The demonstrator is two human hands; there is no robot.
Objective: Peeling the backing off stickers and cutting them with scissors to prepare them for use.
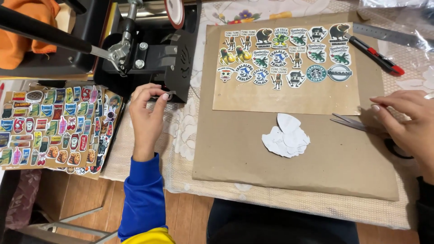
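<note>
With the black heat press (149, 54) as my landmark, I rested my left hand (147, 110), fingers curled loosely on nothing, at its front edge, and my right hand (407, 119) lay flat and open over the scissors (357, 124) far to its right, advisedly clear of the blades.

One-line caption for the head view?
Left hand touches a black press; right hand rests on scissors beside white cutouts and a sticker sheet.
</note>
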